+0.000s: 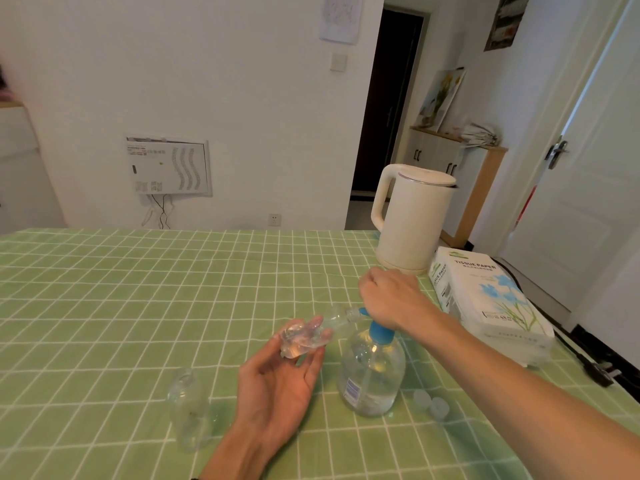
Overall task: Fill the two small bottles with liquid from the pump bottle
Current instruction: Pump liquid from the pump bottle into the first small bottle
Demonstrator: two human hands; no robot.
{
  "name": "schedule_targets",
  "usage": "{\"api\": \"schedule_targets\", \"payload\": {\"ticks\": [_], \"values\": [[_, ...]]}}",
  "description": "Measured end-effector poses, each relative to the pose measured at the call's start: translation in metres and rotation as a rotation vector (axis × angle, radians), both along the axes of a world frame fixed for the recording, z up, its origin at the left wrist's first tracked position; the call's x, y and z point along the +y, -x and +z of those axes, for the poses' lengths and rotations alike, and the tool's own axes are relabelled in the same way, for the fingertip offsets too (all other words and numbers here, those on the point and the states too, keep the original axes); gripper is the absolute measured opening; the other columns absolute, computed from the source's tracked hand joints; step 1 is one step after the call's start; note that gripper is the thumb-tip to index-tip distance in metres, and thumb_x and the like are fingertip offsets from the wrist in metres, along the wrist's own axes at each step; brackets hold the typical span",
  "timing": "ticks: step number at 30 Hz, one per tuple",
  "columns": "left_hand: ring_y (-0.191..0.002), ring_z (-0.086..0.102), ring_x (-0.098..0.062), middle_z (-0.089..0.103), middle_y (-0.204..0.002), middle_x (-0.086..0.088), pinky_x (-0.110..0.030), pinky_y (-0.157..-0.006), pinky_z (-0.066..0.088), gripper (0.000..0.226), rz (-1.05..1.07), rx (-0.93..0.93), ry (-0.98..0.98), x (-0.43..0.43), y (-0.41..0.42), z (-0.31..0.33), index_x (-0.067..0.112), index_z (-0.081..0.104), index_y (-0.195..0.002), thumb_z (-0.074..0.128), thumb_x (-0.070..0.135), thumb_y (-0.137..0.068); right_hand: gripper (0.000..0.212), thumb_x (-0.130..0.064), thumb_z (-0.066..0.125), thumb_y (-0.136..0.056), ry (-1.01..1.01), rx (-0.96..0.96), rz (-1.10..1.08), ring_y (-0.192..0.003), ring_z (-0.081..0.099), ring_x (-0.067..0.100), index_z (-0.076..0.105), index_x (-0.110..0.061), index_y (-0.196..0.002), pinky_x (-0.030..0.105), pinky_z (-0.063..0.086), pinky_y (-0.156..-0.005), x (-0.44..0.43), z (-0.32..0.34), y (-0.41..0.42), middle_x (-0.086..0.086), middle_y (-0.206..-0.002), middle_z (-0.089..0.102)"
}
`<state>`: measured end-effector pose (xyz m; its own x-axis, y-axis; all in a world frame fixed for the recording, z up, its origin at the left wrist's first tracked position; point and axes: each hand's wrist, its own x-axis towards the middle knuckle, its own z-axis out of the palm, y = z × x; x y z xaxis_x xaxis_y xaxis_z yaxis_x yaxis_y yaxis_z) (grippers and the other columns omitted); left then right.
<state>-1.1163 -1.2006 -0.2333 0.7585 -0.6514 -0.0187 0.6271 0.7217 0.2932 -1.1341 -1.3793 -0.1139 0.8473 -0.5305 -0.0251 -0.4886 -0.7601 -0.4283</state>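
Note:
The clear pump bottle (372, 372) with a blue pump head stands on the green checked tablecloth, partly filled with clear liquid. My right hand (391, 299) lies over the pump head with its fingers curled down around it. My left hand (280, 379) holds a small clear bottle (308, 336) tilted on its side, its mouth up against the blue nozzle. The second small clear bottle (190, 410) stands upright on the cloth, left of my left wrist. Two small translucent caps (431, 403) lie to the right of the pump bottle.
A cream electric kettle (412, 220) stands at the back right of the table (138, 289). A white tissue paper pack (485, 306) lies to its right near the table's edge. A dark cable (588, 355) runs along the right edge.

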Motion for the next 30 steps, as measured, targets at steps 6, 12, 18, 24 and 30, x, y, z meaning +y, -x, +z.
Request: {"api": "schedule_targets", "payload": {"ticks": [6, 12, 18, 24, 30], "values": [[-0.123, 0.066, -0.046, 0.059, -0.144, -0.030, -0.042, -0.090, 0.064, 0.037, -0.004, -0.006, 0.016, -0.001, -0.002, 0.000, -0.004, 0.065, -0.123, 0.059, 0.017, -0.093, 0.041, -0.035, 0.023, -0.105, 0.132, 0.012, -0.028, -0.132, 0.035, 0.037, 0.051, -0.014, -0.126, 0.059, 0.030, -0.108, -0.001, 0.008, -0.001, 0.011, -0.138, 0.045], [-0.124, 0.065, -0.047, 0.060, -0.143, -0.031, -0.041, -0.095, 0.062, 0.035, -0.001, -0.010, 0.007, -0.001, 0.000, 0.000, -0.005, 0.069, -0.119, 0.057, 0.016, -0.094, 0.024, -0.019, 0.029, -0.098, -0.112, -0.053, -0.068, -0.102, 0.048, 0.036, 0.043, -0.015, -0.080, 0.055, 0.040, -0.098, 0.003, -0.002, 0.000, 0.011, -0.100, 0.054], [-0.120, 0.068, -0.045, 0.059, -0.144, -0.030, -0.040, -0.088, 0.064, 0.045, 0.007, 0.001, -0.005, 0.000, 0.002, 0.002, -0.005, 0.059, -0.132, 0.058, 0.016, -0.093, 0.028, -0.031, 0.028, -0.099, -0.012, -0.004, -0.044, -0.107, 0.047, 0.036, 0.051, -0.016, -0.093, 0.056, 0.040, -0.100, 0.004, 0.002, 0.002, 0.013, -0.105, 0.054], [-0.124, 0.065, -0.045, 0.058, -0.145, -0.030, -0.040, -0.093, 0.063, 0.055, 0.013, 0.016, -0.008, 0.000, 0.000, -0.001, -0.005, 0.049, -0.143, 0.059, 0.016, -0.093, 0.035, -0.033, 0.023, -0.103, -0.025, -0.024, -0.062, -0.124, 0.044, 0.039, 0.051, -0.014, -0.114, 0.058, 0.036, -0.106, 0.001, 0.006, -0.003, 0.014, -0.127, 0.052], [-0.123, 0.066, -0.045, 0.059, -0.144, -0.030, -0.040, -0.094, 0.062, 0.042, 0.005, 0.003, -0.008, 0.000, 0.001, -0.001, -0.004, 0.059, -0.132, 0.057, 0.017, -0.095, 0.026, -0.028, 0.027, -0.099, -0.130, 0.006, -0.070, -0.110, 0.043, 0.035, 0.050, -0.015, -0.099, 0.054, 0.039, -0.100, 0.003, -0.001, 0.001, 0.012, -0.109, 0.053]]}}
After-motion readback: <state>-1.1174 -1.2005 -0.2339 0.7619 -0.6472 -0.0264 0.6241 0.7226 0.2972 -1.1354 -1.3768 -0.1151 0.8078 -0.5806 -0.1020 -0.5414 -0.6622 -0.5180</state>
